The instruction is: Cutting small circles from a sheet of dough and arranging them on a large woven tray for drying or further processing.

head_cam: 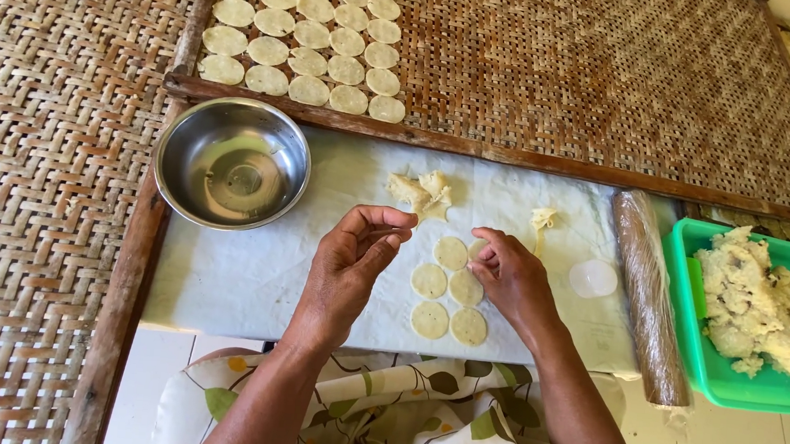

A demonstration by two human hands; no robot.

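Five small round dough discs (447,288) lie in a loose cluster on a pale sheet (248,266), directly between the two hands. The right hand (512,278) rests palm down at the cluster's right edge, its fingertips (479,258) curled onto the nearest disc as if pinching its rim; whether it has actually lifted the disc cannot be told. The left hand (354,252) hovers just left of the discs, thumb and fingers drawn together in a near-closed pinch, and nothing clearly shows between them. Just beyond the left fingertips sits a crumpled scrap of dough (422,192), with a smaller scrap (542,219) farther right. A steel bowl (232,162) stands at the sheet's left end, a plastic-wrapped rolling pin (651,292) lies along its right end, and a round white cutter (593,278) sits beside the pin. A green tub (690,334) holds a mound of dough (764,307). Beyond the sheet a woven drying rack (617,80) carries rows of finished discs (307,33) in its left corner. Both forearms reach in from below, over a leaf-patterned cloth (415,424).
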